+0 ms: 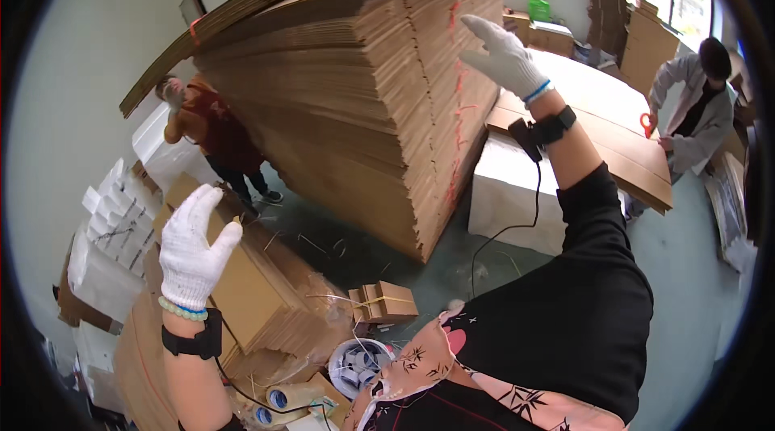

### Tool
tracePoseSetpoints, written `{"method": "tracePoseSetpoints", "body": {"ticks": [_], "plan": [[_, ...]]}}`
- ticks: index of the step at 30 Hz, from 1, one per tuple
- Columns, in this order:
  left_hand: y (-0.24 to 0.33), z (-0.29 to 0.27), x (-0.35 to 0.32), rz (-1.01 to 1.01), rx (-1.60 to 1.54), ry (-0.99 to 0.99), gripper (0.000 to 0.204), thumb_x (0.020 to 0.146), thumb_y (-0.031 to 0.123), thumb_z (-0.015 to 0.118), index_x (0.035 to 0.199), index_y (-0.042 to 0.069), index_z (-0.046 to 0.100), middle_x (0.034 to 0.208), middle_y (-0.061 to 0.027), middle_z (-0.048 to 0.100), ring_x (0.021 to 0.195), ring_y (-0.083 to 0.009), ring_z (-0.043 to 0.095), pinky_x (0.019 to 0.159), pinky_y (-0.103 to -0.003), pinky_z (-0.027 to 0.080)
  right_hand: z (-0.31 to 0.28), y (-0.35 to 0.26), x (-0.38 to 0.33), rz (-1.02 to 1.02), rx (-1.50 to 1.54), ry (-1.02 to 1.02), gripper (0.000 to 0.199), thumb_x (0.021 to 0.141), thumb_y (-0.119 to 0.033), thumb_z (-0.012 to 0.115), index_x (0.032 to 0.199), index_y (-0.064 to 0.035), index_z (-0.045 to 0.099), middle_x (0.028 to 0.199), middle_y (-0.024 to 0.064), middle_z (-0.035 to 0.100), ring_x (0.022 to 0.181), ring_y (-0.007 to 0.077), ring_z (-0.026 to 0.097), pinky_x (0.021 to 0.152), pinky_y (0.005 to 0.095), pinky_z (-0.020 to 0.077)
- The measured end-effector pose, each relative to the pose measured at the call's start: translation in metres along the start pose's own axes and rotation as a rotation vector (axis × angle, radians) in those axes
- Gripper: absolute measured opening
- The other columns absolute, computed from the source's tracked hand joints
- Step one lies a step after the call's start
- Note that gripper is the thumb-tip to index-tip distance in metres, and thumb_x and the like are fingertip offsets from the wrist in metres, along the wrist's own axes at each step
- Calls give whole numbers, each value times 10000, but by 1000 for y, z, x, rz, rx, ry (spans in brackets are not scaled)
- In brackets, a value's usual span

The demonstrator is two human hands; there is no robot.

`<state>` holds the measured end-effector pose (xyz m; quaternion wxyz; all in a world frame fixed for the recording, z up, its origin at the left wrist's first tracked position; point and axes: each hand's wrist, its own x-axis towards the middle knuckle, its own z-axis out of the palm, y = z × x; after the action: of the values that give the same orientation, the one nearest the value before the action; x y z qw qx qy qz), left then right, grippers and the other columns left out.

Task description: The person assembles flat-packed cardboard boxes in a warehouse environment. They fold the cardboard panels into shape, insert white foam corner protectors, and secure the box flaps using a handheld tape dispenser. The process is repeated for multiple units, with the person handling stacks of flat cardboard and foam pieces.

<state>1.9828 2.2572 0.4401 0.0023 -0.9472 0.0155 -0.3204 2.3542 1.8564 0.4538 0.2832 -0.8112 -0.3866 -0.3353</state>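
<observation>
My left hand [192, 247], in a white knit glove, is raised at the left with thumb and fingers apart and nothing in it. Behind it lies a lower pile of brown cardboard [254, 302]. My right hand [504, 56], gloved too, is lifted at the upper right, fingers stretched out and empty. It appears in front of the right side of a tall stack of flattened cardboard sheets [387, 108]; whether it touches the stack I cannot tell. Over the stack's top runs a bent layer of cardboard [266, 7], reaching beyond its left side.
A person in dark red [218, 120] stands left of the stack, one gloved hand raised. Another person [698, 108] at the right holds red scissors [646, 124] by a cardboard-topped table [597, 100]. Tape rolls [295, 395], a white bucket [359, 362] and small cardboard pieces [383, 302] lie low in front.
</observation>
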Motion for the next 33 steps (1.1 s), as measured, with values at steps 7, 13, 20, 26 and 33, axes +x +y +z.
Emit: {"method": "tracePoseSetpoints", "body": {"ticks": [7, 13, 20, 26, 33], "plan": [[117, 59, 156, 115, -156, 203, 532, 878, 85, 718, 1364, -28, 532, 1378, -165, 567, 1251, -272, 557, 1072, -367, 430, -78, 203, 20, 472, -158, 258, 831, 775, -449, 759, 1443, -61, 451, 1330, 219, 602, 1197, 354, 608, 1020, 417, 475], [195, 114, 301, 213, -1, 424, 518, 922, 134, 702, 1398, 39, 521, 1435, -163, 527, 1328, -294, 509, 1113, -383, 406, -74, 293, 119, 250, -254, 301, 1105, 732, -372, 810, 1571, -57, 164, 1460, 295, 424, 1311, 435, 470, 1072, 440, 426], [203, 120, 334, 193, 177, 507, 550, 912, 139, 707, 1414, 41, 503, 1445, -160, 514, 1348, -306, 487, 1141, -387, 372, -82, 251, 173, 17, -199, 499, 1012, 694, -388, 838, 1491, -25, 330, 1437, 238, 463, 1341, 400, 442, 1110, 444, 395], [157, 103, 245, -64, 306, 420, 573, 858, 109, 717, 1387, 18, 518, 1415, -174, 532, 1335, -330, 491, 1111, -416, 392, -42, 370, 195, 84, -73, 325, 1086, 687, -431, 867, 1534, -77, 285, 1507, 205, 413, 1353, 367, 450, 1125, 408, 404], [123, 66, 46, -544, 398, 320, 525, 892, 120, 658, 1379, -10, 514, 1441, -195, 506, 1344, -338, 467, 1141, -431, 338, -28, 336, 234, -26, -129, 313, 554, 794, -390, 826, 1229, -97, 648, 1144, 96, 715, 1086, 251, 669, 917, 353, 546]]}}
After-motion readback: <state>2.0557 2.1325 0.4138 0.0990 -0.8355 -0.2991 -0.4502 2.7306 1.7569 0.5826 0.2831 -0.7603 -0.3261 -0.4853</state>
